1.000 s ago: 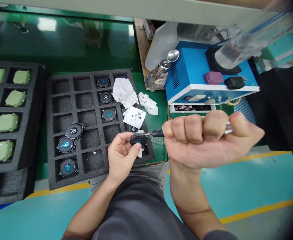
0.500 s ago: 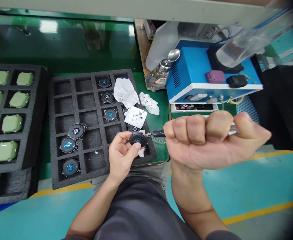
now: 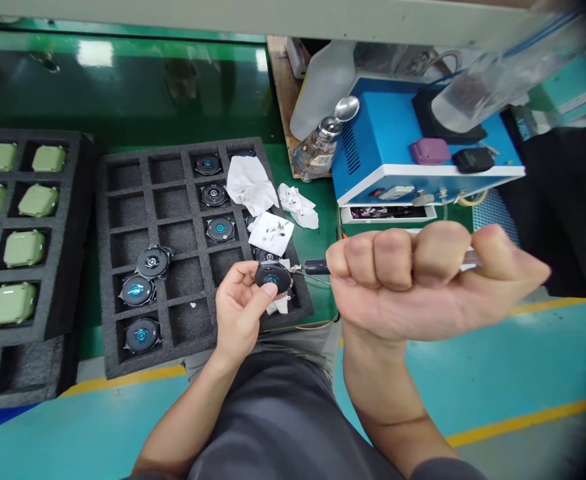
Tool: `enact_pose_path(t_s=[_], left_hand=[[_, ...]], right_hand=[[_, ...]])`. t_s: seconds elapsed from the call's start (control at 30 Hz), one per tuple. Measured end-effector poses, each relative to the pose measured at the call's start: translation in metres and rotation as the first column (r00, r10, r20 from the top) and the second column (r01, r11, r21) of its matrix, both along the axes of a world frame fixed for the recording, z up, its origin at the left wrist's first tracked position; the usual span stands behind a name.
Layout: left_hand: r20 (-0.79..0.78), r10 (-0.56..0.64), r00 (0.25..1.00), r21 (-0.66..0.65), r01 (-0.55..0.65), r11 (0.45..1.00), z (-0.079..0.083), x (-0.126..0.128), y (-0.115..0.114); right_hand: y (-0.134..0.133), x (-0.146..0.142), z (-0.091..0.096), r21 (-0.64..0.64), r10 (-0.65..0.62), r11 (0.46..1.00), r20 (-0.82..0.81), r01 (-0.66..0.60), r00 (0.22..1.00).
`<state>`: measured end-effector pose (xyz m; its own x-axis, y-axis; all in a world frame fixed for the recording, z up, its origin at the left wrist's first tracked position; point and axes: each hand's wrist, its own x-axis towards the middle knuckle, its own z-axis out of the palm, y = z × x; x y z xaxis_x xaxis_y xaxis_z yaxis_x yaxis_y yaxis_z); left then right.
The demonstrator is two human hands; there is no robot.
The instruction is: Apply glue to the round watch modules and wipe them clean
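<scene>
My left hand (image 3: 240, 310) pinches a small round black part with a blue centre (image 3: 273, 277) over the near right corner of a black foam tray (image 3: 123, 233). Close to the camera, my right hand (image 3: 423, 280) is a fist around a screwdriver (image 3: 315, 267). The tool's dark shaft points left and its tip touches the round part. Several like round parts (image 3: 137, 291) lie in the tray's cells.
A second foam tray (image 3: 67, 200) at the left holds several pale green cases (image 3: 13, 303). White paper scraps (image 3: 270, 233) with tiny screws lie on the tray. A blue box unit (image 3: 397, 147), a glass dispenser bottle (image 3: 317, 150) and a white jug (image 3: 323, 87) stand behind.
My left hand has turned the round part slightly and shifted it a little up and left. The right fist and screwdriver have barely moved.
</scene>
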<state>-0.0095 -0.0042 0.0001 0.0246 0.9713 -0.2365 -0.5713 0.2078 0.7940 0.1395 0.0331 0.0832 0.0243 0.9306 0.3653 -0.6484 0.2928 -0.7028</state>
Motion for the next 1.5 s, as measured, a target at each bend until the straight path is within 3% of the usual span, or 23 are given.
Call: enact_pose_path(t_s=[0.5, 0.87, 1.2, 1.37, 1.5], left_hand=[[0.01, 0.006, 1.0, -0.027, -0.006, 1.0, 0.003, -0.001, 0.001], [0.067, 0.007, 0.998, -0.034, -0.005, 0.999, 0.002, -0.002, 0.003], [0.05, 0.021, 0.999, -0.05, -0.019, 0.999, 0.005, -0.002, 0.002], [0.043, 0.029, 0.999, -0.068, -0.026, 0.997, 0.005, -0.002, 0.003], [0.033, 0.035, 0.999, -0.086, -0.032, 0.996, 0.004, -0.002, 0.004]], right_hand=[[-0.003, -0.002, -0.002, 0.069, 0.027, 0.997, -0.007, -0.026, 1.0], [-0.005, -0.003, 0.001, 0.026, -0.041, 0.999, 0.103, 0.039, 0.994], [-0.006, -0.001, 0.0, 0.029, -0.029, 0.999, 0.077, 0.027, 0.997], [-0.016, 0.01, 0.012, -0.13, -0.157, 0.976, 0.14, 0.175, 0.978], [-0.015, 0.016, 0.023, -0.144, -0.323, 0.925, 0.186, 0.351, 0.928]])
